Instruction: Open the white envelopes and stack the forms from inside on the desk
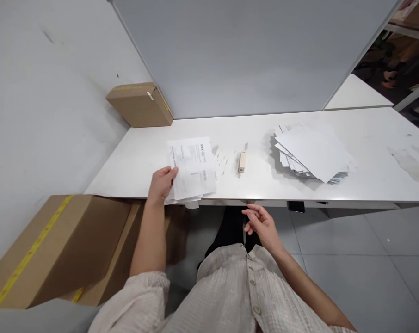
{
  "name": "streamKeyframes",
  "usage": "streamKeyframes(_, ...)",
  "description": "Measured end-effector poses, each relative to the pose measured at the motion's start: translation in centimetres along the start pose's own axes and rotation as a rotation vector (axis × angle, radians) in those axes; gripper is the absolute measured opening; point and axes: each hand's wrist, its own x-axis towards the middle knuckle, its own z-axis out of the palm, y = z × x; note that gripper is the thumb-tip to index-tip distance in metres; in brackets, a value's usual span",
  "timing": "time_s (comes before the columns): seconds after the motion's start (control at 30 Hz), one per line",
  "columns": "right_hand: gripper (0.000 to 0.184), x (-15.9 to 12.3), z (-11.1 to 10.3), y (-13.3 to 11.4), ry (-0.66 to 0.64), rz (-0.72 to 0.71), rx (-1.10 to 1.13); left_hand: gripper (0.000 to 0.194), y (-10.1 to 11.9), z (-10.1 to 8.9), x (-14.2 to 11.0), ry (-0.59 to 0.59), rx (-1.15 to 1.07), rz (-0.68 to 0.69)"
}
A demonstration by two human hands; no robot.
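Observation:
My left hand (161,183) grips the left edge of a small stack of printed sheets (193,167) lying at the front edge of the white table (251,134). My right hand (261,225) hangs below the table edge, in front of my body, with its fingers loosely curled and nothing in it. A beige stapler (242,162) lies on the table just right of the printed sheets. Farther right sits a loose, fanned pile of blank-side-up white paper (311,152).
A closed cardboard box (140,104) stands at the table's back left corner against the wall. A large cardboard box with yellow tape (57,245) stands on the floor to my left. A grey partition (251,55) backs the table. Grey floor tiles lie to the right.

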Motion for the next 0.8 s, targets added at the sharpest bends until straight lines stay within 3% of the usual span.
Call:
streamKeyframes(0.07,0.042,0.4,-1.6,-0.6,0.019,-0.008,-0.089,0.021,-0.4,-1.8,2.4,0.037,0.308,-0.068)
streamKeyframes(0.17,0.039,1.2,-4.4,-2.8,0.119,-0.119,-0.305,0.016,-1.2,-2.7,4.0,0.086,0.853,-0.028)
streamKeyframes(0.3,0.031,3.7,-8.6,-7.8,0.515,-0.476,-0.867,0.045,-1.2,-0.9,2.3,0.263,1.26,0.182)
streamKeyframes(0.4,0.032,7.4,-11.3,-11.2,0.673,-0.643,-1.192,0.051,-0.8,2.6,-0.8,0.287,1.212,0.468)
streamKeyframes(0.47,0.034,10.3,-12.3,-12.5,0.678,-0.655,-1.341,0.044,-1.0,5.8,-2.9,0.176,1.105,0.656)
streamKeyframes(0.57,0.046,13.8,-12.8,-13.4,0.589,-0.545,-1.543,0.036,-2.3,10.9,-5.6,-0.017,0.932,0.863)
streamKeyframes(0.67,0.032,15.0,-12.6,-13.6,0.45,-0.431,-1.683,0.034,-4.5,14.8,-7.0,-0.156,0.818,0.928)
streamKeyframes(0.8,0.03,14.1,-12.9,-14.2,0.433,-0.406,-1.598,0.033,-7.1,16.8,-7.1,-0.211,0.739,0.909)
